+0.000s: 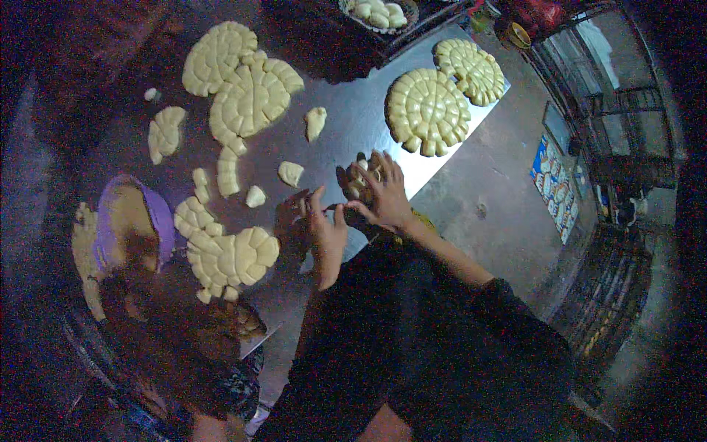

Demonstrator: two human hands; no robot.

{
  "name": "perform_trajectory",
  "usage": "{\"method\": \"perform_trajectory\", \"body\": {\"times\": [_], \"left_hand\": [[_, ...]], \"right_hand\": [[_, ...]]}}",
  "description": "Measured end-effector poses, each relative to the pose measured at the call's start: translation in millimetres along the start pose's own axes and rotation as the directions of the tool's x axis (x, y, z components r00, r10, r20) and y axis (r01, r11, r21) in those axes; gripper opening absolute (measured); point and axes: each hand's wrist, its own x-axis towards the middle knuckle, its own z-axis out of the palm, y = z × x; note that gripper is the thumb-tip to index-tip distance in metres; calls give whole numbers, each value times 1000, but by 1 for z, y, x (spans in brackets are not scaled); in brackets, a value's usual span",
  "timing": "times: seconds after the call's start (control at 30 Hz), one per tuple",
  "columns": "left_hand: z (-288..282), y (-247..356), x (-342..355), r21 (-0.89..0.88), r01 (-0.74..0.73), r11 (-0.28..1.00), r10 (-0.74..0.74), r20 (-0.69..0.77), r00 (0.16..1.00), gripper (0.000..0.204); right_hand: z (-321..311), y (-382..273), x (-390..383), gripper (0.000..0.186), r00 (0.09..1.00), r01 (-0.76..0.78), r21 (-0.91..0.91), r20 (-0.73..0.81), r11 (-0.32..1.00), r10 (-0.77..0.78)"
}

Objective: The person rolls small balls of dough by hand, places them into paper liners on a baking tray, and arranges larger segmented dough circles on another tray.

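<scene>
My right hand [389, 197] curls over a small clump of pale dough pieces [358, 183] on the metal work table [324, 151]. Its fingers are bent round the clump and partly hide it. Just left of it my left hand [328, 237] is held with thumb and fingers apart, and nothing shows in it. Beyond the hands a round, scored dough slab [428, 110] lies near the table's right edge, touching a second round slab [471, 70]. A loose dough lump [291, 174] and a smaller dough ball [255, 196] sit to the left of my hands.
Scored dough slabs [250, 103] and cut dough [232, 258] cover the table's left part. A purple basin [163, 221] stands there, beside a co-worker at the lower left. A bowl of dough balls [379, 15] is at the far side. Dark racks [626, 140] line the right.
</scene>
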Motion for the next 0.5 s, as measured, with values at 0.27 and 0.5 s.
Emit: {"method": "perform_trajectory", "body": {"times": [0.27, 0.5], "left_hand": [[-19, -43, 58, -126, -137, 983, 115, -166, 979, 30], [-9, 6, 105, -99, 72, 992, -79, -74, 994, 31]], "right_hand": [[45, 61, 45, 44, 981, -69, 57, 187, 996, 58], [-53, 132, 141, 67, 548, -719, 185, 743, -670, -384]]}}
